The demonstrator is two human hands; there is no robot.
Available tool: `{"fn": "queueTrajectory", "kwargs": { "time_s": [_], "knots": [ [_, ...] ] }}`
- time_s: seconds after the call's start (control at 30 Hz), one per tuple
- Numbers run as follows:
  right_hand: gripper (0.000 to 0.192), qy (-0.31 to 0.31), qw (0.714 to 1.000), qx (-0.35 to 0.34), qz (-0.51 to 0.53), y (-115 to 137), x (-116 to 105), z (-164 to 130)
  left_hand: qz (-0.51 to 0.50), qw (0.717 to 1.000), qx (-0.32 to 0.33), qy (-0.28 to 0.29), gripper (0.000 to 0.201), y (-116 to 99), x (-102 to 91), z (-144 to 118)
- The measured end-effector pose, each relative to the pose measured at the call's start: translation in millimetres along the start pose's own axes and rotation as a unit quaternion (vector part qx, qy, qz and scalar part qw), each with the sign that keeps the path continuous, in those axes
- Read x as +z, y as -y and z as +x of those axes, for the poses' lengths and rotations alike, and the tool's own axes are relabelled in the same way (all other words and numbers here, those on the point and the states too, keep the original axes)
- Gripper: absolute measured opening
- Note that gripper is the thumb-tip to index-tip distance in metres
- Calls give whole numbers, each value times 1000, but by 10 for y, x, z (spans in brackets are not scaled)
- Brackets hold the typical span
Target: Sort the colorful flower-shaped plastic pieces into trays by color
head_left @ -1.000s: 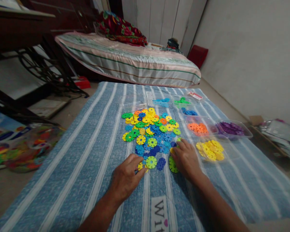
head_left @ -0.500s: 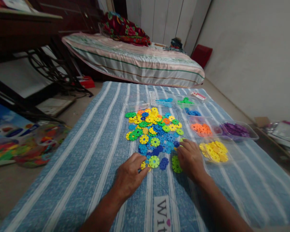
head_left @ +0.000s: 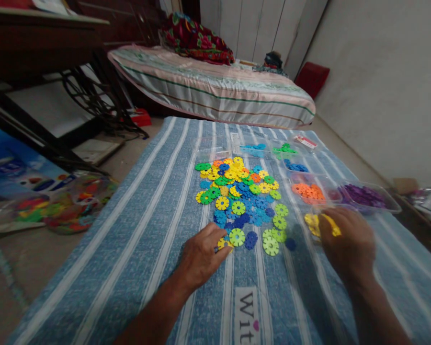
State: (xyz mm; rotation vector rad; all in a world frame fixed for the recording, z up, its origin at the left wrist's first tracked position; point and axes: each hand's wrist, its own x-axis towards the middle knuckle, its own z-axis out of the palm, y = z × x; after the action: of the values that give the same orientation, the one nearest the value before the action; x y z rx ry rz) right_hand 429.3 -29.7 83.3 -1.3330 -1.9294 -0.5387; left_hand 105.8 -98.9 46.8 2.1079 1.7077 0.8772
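We note a blue, white-striped cloth [head_left: 136,230]; yellow, green, blue discs [head_left: 237,191]; orange pieces [head_left: 308,191]; purple pieces [head_left: 366,195].

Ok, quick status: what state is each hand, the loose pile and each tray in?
left hand: flat on the cloth, fingertips on a yellow disc
right hand: over the yellow tray, yellow piece at fingertips
loose pile: mixed colours, spread out
orange tray: partly filled
purple tray: partly filled

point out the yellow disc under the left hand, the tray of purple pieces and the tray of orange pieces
yellow disc [head_left: 224,244], head view, on its visible edge by the left fingers
purple tray [head_left: 368,195], head view, on the purple pieces inside
orange tray [head_left: 309,191], head view, on the orange pile inside
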Motion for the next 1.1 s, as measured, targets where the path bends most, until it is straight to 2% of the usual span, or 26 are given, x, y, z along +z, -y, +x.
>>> {"fn": "queueTrajectory", "kwargs": {
  "time_s": [0.07, 0.17, 0.27, 0.33, 0.53, 0.77, 0.9, 1.1],
  "knots": [
    [10, 30, 994, -39, 93, 337, 62, -105, -6, 1000, -4, 4, 18, -7, -4, -6],
    [11, 93, 970, -100, 200, 865, 184, -275, -20, 1000, 2, 7, 21, -22, -8, -10],
    [13, 135, 952, -149, 232, 1218, 301, -400, -27, 999, 18, 5, 19, -35, -7, -5],
    [14, 148, 952, -146, 226, 1345, 367, -447, -28, 999, 26, 7, 14, -41, -4, 1],
    [17, 159, 962, -121, 188, 1466, 501, -480, -47, 998, 28, 12, 20, -45, -10, 18],
    [18, 171, 960, -136, 174, 1499, 617, -461, -80, 997, 3, 16, 19, -25, -29, 25],
    [19, 143, 964, -133, 181, 1543, 658, -481, -96, 995, 1, 3, 17, 5, -26, 36],
    [15, 58, 954, -144, 256, 1518, 668, -460, -106, 994, 0, -14, 15, 5, -33, 58]
  ]
}}
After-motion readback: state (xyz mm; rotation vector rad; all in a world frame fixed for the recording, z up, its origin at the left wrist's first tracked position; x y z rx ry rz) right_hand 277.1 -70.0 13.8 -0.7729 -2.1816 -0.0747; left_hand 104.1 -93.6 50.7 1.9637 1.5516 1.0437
